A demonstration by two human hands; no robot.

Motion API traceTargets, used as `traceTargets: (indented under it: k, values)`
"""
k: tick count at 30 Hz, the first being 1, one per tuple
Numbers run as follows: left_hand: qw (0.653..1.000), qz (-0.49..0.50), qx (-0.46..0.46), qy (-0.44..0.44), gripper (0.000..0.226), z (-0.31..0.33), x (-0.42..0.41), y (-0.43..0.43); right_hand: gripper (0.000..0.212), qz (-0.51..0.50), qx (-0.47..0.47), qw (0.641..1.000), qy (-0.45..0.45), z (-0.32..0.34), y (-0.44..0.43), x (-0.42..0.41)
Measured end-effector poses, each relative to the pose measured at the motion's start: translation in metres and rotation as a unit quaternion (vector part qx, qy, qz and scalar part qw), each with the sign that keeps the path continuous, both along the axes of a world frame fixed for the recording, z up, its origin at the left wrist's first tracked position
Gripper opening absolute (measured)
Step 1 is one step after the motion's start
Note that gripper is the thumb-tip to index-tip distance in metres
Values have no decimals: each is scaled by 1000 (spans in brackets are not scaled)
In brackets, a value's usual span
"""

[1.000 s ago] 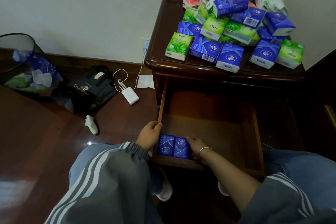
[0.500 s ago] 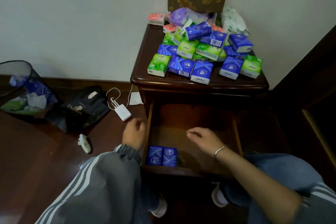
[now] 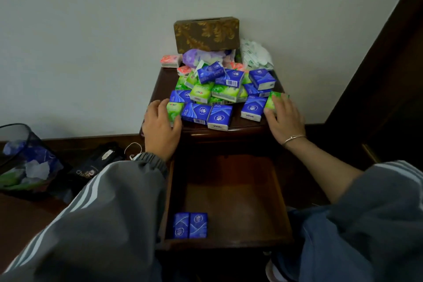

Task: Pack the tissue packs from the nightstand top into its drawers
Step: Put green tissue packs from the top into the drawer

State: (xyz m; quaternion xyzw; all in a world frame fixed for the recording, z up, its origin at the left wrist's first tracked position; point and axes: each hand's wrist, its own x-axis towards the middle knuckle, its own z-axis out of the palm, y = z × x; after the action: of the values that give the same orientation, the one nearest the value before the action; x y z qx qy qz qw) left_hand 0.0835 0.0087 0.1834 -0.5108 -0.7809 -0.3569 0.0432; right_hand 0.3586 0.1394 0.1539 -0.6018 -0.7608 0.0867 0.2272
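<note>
A heap of blue, green and pink tissue packs point(image 3: 225, 86) covers the dark wooden nightstand top point(image 3: 240, 128). My left hand point(image 3: 160, 127) grips a green tissue pack point(image 3: 174, 109) at the heap's front left corner, thumb on its right side. My right hand point(image 3: 285, 119) grips another green tissue pack point(image 3: 272, 102) at the front right corner. Below, the open drawer point(image 3: 282, 201) holds two blue tissue packs point(image 3: 190, 225) standing side by side in its front left corner; the other part of its floor is bare.
A brown patterned tissue box point(image 3: 206, 34) stands against the wall behind the heap. A mesh wastebasket point(image 3: 20, 158), a black bag point(image 3: 96, 165) and a white cable point(image 3: 132, 147) lie on the floor at left. Dark wooden furniture point(image 3: 389, 98) rises at right.
Both hands rose from the drawer to the nightstand top and closed on green packs at the heap's front corners. The two blue packs stay in the drawer.
</note>
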Motion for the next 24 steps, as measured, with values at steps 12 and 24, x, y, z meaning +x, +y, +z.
traceTargets:
  k: [12,24]
  values:
    - [938,45,-201,-277,40,15,-38,44,57,-31,104,994,-13,-35,3,-7]
    - [830,-56,-73,-550,7,60,-15,54,58,-45,125,991,-11,-37,3,-11]
